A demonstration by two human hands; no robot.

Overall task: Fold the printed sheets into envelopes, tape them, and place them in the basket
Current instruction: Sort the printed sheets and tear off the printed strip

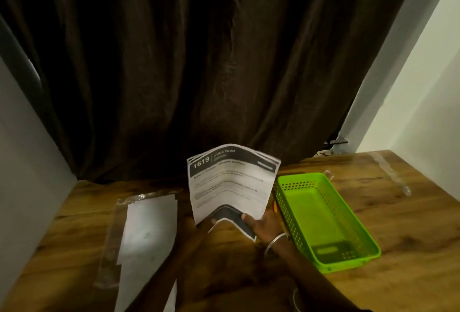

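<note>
My right hand [262, 224] pinches the printed sheet [231, 187] at its bottom edge — it looks light and floppy, best held by both corners. I cannot tell the grip of my left hand [194, 229].

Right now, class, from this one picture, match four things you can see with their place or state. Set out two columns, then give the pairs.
Things:
1 printed sheet
2 basket
3 stack of sheets
4 curtain

Place or state:
A lying on the left of the table
B hanging behind the table
C held up, bent into a V
D green, on the table's right

Pairs: 1-C, 2-D, 3-A, 4-B
</note>
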